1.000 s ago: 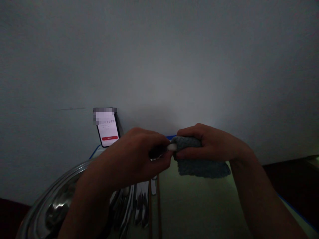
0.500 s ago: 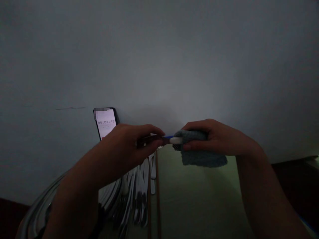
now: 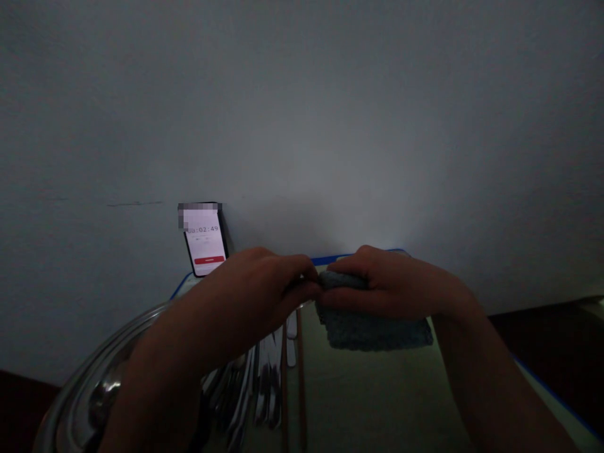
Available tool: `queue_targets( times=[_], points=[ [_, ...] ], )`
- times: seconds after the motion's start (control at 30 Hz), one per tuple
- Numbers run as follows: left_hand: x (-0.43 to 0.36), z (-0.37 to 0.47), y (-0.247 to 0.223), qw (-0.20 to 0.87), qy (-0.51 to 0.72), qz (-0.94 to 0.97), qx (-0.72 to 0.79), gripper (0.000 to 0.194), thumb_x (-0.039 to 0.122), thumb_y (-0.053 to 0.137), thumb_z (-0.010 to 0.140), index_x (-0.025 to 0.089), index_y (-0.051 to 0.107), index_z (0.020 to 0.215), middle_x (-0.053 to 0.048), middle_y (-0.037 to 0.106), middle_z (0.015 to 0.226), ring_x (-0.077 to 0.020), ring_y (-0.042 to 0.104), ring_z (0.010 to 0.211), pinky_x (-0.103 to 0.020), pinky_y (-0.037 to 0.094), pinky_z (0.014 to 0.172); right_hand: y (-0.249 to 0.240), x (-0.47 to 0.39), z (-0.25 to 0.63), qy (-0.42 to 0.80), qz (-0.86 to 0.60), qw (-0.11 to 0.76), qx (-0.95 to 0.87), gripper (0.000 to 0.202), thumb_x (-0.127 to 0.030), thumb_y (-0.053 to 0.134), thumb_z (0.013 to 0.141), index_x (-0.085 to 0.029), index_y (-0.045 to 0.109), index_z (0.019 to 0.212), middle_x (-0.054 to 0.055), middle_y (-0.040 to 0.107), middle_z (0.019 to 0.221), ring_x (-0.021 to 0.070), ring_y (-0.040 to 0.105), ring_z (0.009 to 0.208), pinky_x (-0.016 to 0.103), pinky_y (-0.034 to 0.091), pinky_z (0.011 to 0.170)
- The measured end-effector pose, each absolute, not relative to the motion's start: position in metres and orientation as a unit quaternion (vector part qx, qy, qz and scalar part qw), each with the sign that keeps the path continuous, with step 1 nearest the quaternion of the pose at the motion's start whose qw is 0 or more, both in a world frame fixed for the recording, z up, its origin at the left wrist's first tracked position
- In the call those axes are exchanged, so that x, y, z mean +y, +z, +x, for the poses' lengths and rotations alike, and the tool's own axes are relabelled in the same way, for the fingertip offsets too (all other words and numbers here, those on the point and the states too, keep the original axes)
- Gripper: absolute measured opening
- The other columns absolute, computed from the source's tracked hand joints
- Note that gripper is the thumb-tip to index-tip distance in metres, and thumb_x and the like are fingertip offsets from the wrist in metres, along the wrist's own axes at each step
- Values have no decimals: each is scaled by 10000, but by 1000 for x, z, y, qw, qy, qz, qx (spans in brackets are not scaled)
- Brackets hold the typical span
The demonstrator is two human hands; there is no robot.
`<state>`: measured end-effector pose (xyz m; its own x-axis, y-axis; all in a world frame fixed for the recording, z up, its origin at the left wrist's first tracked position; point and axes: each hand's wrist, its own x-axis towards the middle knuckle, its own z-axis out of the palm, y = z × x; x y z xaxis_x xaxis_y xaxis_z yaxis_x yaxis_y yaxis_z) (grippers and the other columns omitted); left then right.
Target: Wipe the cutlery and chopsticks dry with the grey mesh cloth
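Note:
My right hand [image 3: 387, 286] is closed on a grey-blue cloth [image 3: 380, 330], whose lower edge hangs below the fingers. My left hand [image 3: 268, 280] is closed in a pinch, its fingertips meeting the cloth's left end. Whatever lies between its fingers is hidden in the dim light. Under the left wrist, several pieces of metal cutlery [image 3: 268, 384] lie side by side, handles and tips overlapping. Two thin brown sticks [image 3: 302, 384] run lengthwise just to their right.
A phone [image 3: 207, 242] showing a timer leans against the pale wall [image 3: 330, 126]. At the left stands a shiny round metal bowl [image 3: 70, 384], partly behind my left forearm. The light green table [image 3: 372, 396] has a blue edge at the back and right.
Both hands have come lower and the right hand has moved left, meeting the left fingertips. A pale piece that showed between them is now covered by cloth and fingers.

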<state>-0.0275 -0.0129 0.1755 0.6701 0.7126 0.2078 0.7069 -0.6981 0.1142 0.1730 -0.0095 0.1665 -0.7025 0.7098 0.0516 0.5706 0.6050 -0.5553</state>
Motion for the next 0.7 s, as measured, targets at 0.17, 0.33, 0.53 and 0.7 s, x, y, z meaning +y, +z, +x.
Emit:
queue_targets(
  times=[0.17,0.33,0.53,0.7],
  points=[
    [-12,-24,173,21,112,918,380,195,306,475,860,215,648,852,26,593,594,-92,500,501,-194,274,468,166,-8,173,262,-364,123,-885,361,-473,451,826,-147,602,789,-38,516,563,67,424,487,205,303,477],
    [-10,-24,174,14,133,912,389,189,314,498,852,214,655,889,29,592,589,-90,493,496,-193,281,475,162,-6,178,286,-360,136,-877,331,-470,496,804,-164,606,864,-13,593,676,87,489,564,205,340,508],
    [-11,-23,174,27,158,912,379,179,315,517,840,204,652,876,31,611,596,-88,513,507,-192,300,484,161,-6,179,285,-353,147,-879,303,-437,492,819,-161,611,856,-15,590,678,86,490,578,204,340,512],
    [-10,-24,174,22,168,911,376,185,323,522,837,202,660,858,28,625,592,-92,539,514,-192,313,482,163,-5,176,274,-356,147,-881,305,-434,484,822,-156,608,833,-25,558,634,77,459,549,204,321,491]
  ],
)
